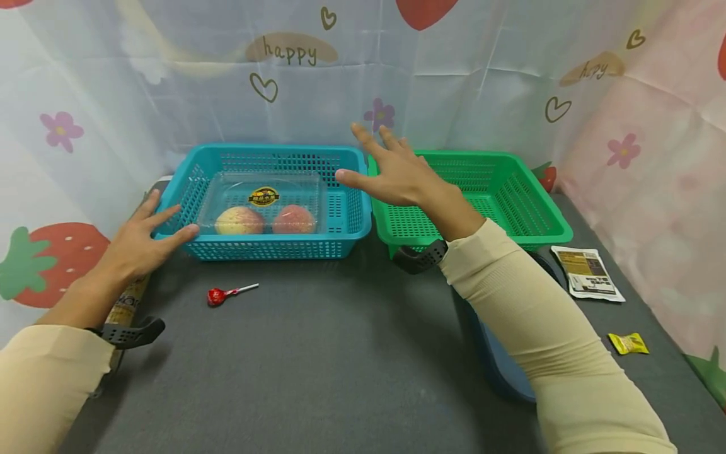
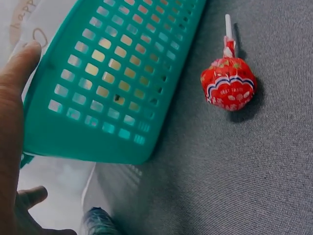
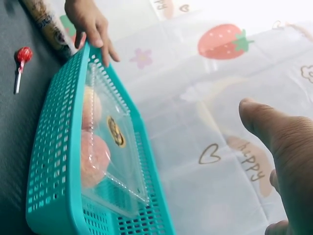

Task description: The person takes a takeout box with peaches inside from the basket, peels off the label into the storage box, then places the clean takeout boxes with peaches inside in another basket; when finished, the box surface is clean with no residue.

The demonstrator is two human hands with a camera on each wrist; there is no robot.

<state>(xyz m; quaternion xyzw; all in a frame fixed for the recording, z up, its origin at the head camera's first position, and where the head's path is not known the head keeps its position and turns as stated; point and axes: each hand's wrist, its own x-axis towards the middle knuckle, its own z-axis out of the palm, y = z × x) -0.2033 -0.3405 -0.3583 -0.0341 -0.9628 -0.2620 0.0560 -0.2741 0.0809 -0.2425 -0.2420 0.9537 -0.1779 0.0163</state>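
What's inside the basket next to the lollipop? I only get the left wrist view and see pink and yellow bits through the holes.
Observer: Peaches, two of them, in a clear plastic box.
Operator: Yum! Is there another basket?
Observer: Yes, a green plastic basket, to the right of that turquoise basket.
Operator: What else am I missing?
Observer: The right hand holds nothing; its fingers are spread.
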